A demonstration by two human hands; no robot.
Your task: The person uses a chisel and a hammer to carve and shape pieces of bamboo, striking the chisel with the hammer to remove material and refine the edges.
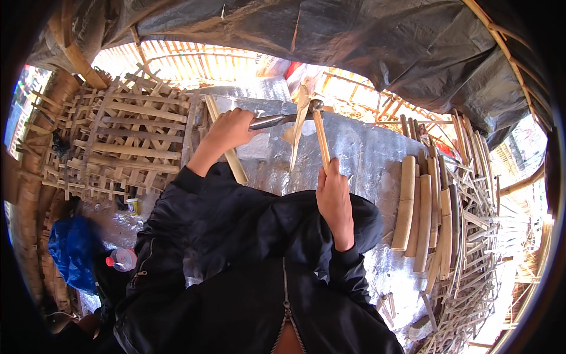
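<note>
My left hand (233,128) is closed around the near end of a long dark metal blade (268,122). The blade points right and meets a pale, splintered bamboo piece (299,121) that stands roughly upright in front of me. In my right hand (335,194) is a hammer (321,140), gripped low on its wooden handle. Its rounded metal head is up at the blade's far end, just right of the bamboo; whether they touch, I cannot tell. Beneath my left forearm a flat bamboo strip (236,165) lies slanted.
Woven bamboo lattice panels (141,135) are stacked at left. Split bamboo lengths (405,200) and thin strips (471,265) pile up on the right. A blue plastic bag (73,251) and a red-capped bottle (122,259) sit at lower left. Dark sheeting (389,41) hangs overhead.
</note>
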